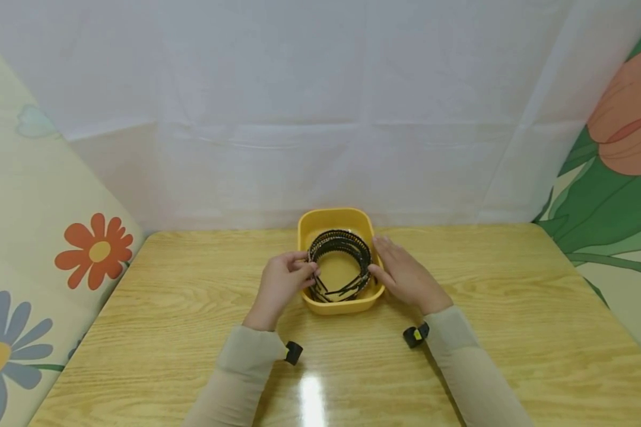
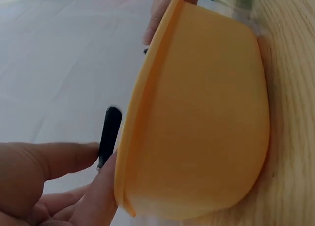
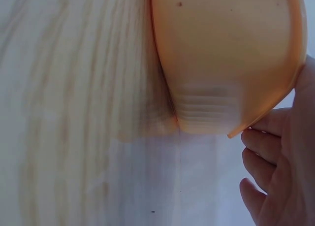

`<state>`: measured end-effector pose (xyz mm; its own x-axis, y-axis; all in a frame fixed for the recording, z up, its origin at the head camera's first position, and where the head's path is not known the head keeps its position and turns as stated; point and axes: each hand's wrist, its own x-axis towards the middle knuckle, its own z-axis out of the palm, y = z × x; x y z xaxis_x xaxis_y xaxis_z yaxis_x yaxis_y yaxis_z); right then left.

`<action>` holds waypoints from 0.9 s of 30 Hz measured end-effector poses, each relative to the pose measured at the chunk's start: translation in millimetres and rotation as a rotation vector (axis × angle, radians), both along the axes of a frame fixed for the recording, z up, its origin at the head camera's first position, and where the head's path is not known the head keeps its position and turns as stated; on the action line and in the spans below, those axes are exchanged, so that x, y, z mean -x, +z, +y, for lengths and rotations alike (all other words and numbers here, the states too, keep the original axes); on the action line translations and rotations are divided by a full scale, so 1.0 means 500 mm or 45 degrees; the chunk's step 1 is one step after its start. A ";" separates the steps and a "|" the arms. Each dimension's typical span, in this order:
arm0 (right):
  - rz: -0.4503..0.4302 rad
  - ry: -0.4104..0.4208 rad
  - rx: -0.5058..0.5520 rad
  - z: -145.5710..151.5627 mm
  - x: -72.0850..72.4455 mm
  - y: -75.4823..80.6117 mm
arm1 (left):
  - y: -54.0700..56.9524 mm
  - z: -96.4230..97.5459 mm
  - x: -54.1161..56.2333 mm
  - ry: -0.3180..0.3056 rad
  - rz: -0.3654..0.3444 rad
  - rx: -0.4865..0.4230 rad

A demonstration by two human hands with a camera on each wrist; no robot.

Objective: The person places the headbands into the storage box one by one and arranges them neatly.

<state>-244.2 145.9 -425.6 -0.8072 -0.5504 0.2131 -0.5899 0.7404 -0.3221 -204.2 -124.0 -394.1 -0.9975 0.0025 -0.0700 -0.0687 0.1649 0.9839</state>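
Note:
Several black toothed headbands [image 1: 346, 240] lie stacked in a ring inside a yellow plastic tub [image 1: 342, 307]. At the tub's left rim, my left hand [image 1: 281, 284] pinches a headband near its end. The left wrist view shows that black headband end [image 2: 109, 135] between thumb and finger, just above the rim. My right hand [image 1: 410, 279] rests along the right rim with its fingers extended, the thumb reaching over the edge by the headbands. From the right wrist, the right hand's fingers [image 3: 263, 147] show against the outside of the rim; its thumb's contact is hidden.
The tub stands on a wood-grain table [image 1: 181, 332], near its back edge. A white cloth [image 1: 267, 172] hangs behind. Flower-patterned panels [image 1: 98, 252] flank the table on both sides.

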 end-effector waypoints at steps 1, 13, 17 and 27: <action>-0.003 -0.002 0.000 0.000 0.000 0.000 | 0.000 -0.001 0.000 -0.006 0.011 0.046; -0.009 0.000 0.008 0.002 -0.002 0.001 | 0.010 -0.001 -0.010 0.022 0.251 0.540; 0.009 0.000 0.012 0.006 -0.002 -0.002 | 0.014 -0.001 -0.012 0.045 0.293 0.600; -0.020 -0.019 0.027 0.018 -0.002 -0.004 | 0.015 -0.011 -0.001 0.055 0.316 0.652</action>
